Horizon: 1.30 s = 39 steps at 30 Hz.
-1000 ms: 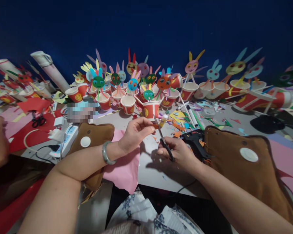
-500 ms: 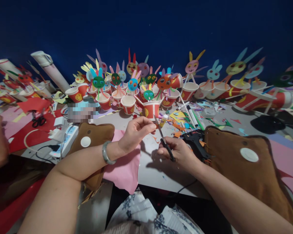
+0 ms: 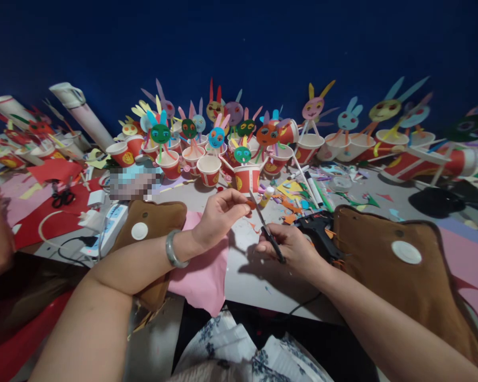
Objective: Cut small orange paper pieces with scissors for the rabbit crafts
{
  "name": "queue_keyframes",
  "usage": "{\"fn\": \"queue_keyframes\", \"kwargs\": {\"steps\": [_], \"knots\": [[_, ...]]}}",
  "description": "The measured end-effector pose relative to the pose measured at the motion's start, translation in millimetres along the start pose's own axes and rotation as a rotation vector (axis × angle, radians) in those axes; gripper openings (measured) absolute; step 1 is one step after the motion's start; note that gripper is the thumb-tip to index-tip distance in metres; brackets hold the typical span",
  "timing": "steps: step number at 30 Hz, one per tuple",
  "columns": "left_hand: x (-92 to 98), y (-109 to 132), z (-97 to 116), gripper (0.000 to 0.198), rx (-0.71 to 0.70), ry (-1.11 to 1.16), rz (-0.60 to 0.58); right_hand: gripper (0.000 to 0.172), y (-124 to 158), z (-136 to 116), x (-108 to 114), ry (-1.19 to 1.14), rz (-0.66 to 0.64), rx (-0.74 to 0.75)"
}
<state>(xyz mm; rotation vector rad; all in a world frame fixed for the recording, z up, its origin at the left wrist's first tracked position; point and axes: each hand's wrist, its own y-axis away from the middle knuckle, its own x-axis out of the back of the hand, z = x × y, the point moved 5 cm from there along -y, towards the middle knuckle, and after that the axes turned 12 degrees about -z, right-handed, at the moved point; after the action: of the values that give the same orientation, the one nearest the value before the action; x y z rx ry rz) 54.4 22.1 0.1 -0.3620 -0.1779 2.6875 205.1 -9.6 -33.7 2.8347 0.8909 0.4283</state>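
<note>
My right hand [image 3: 289, 248] is closed round the black handles of a pair of scissors [image 3: 264, 225], whose blades point up and away. Thumb and fingers of my left hand [image 3: 225, 215] pinch a small orange-red piece [image 3: 249, 203], which looks like paper and is mostly hidden by the fingertips. The blade tips are close beside this piece; whether they touch it I cannot tell. Just beyond both hands stands a red and white paper cup [image 3: 247, 182] with a green rabbit face [image 3: 242, 155] above it. A pink paper sheet [image 3: 207, 270] lies beneath my left forearm.
Several more cups with paper rabbits line the back, among them a blue-faced one [image 3: 217, 138]. A black glue gun [image 3: 321, 233] and a brown pad [image 3: 406, 286] lie at right. At left are another brown pad [image 3: 163, 215], a power strip [image 3: 110, 228] and black-handled scissors [image 3: 62, 197].
My left hand has shifted very slightly left, and the orange-red piece at its fingertips shows more. The scissors in my right hand are almost unmoved.
</note>
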Motion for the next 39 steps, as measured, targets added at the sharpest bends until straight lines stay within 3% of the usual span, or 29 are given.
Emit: {"fn": "queue_keyframes", "kwargs": {"steps": [13, 19, 24, 27, 39], "knots": [[0.7, -1, 4, 0.003, -0.013, -0.001, 0.028, 0.045, 1, -1, 1, 0.017, 0.02, -0.004], [-1.7, 1, 1, 0.005, 0.095, -0.001, 0.011, 0.037, 4, -4, 5, -0.066, 0.084, 0.018], [-7.5, 4, -5, 0.01, 0.212, -0.043, -0.041, 0.027, 6, -5, 11, -0.158, 0.188, 0.056], [-11.1, 5, -8, 0.01, 0.201, -0.074, -0.099, 0.023, 8, -8, 13, -0.18, 0.238, 0.057], [-17.4, 7, -18, 0.016, 0.214, -0.105, -0.231, 0.025, 8, -11, 12, -0.174, 0.243, 0.09]]}}
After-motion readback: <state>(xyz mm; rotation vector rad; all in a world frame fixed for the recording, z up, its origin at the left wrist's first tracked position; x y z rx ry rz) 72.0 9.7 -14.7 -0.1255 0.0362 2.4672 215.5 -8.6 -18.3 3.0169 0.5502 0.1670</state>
